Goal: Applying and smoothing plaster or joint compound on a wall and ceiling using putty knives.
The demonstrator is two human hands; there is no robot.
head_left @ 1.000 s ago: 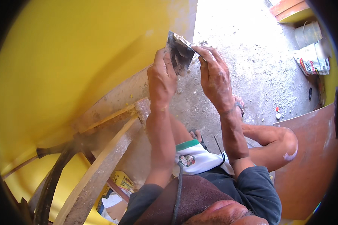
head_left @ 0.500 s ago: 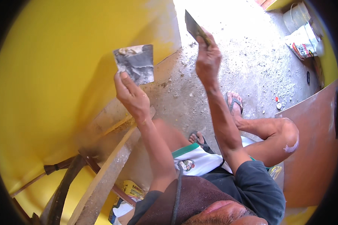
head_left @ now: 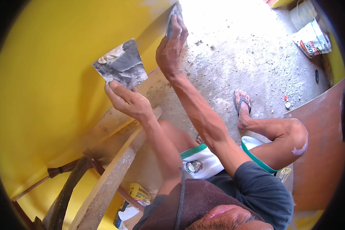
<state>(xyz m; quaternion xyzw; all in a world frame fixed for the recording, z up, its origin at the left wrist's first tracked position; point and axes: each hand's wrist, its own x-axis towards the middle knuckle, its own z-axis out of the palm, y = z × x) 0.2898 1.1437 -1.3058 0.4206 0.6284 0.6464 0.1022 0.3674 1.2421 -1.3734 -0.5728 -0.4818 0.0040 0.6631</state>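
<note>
My left hand [head_left: 129, 102] grips the lower edge of a thin, flat metal plate [head_left: 131, 61], thumb on top. A pale lump of putty [head_left: 112, 55] and grey smears lie across its face. Farther out, my right hand [head_left: 171, 55] is closed on a flat scraper blade [head_left: 176, 9], fingers laid along its back. The blade is at the edge of the yellow wall [head_left: 65, 53], over a greyish smeared patch; whether it touches the wall, I cannot tell.
Wooden beams [head_left: 107, 180] lean low at left, beside a broom-like bundle [head_left: 57, 171]. A printed yellow bag [head_left: 140, 193] lies behind them. At far right stand a pail [head_left: 303, 14] and a white sack [head_left: 313, 40]. A brown board [head_left: 320, 145] is near my knee; debris dots the concrete floor [head_left: 218, 84].
My right hand has swung left with the scraper blade, from above the floor to the wall's edge. My left hand has moved slightly left and lower, tilting the plate.
</note>
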